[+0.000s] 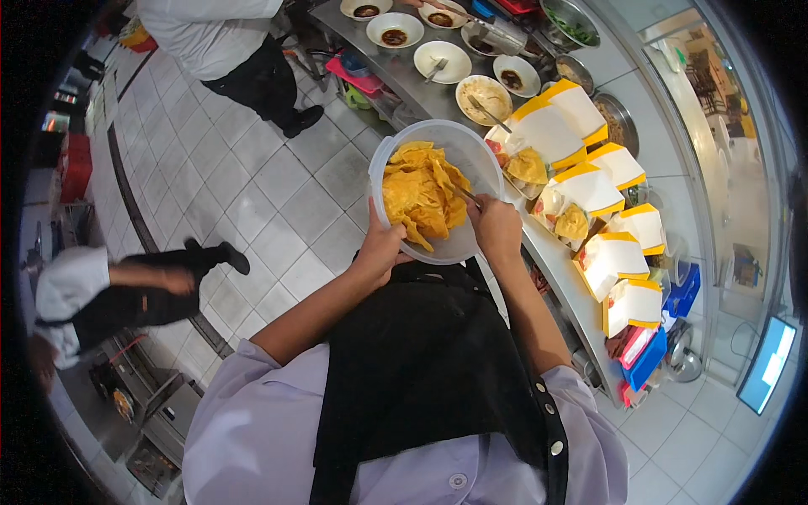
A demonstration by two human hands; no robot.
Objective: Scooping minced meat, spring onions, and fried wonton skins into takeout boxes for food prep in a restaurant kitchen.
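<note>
My left hand (379, 247) grips the near left rim of a round translucent plastic tub (486, 161), held tilted in front of my apron. Yellow fried wrapper sheets (420, 189) lie inside it. My right hand (497, 228) is at the tub's right side, closed on the handle of a metal utensil (464, 191) whose far end reaches among the yellow pieces; its tip is hidden. To the right of the tub, open white-and-yellow takeaway boxes (587, 189) stand on the steel counter (555, 265). Two of them show a yellow fried piece (572, 222) on top of other food.
Bowls with dark sauce (395, 30) and bowls with forks (483, 101) stand on the counter's far part. Blue trays (647, 360) lie at its right end. One co-worker (221, 44) stands at upper left, another (126, 284) at left on the tiled floor (278, 208).
</note>
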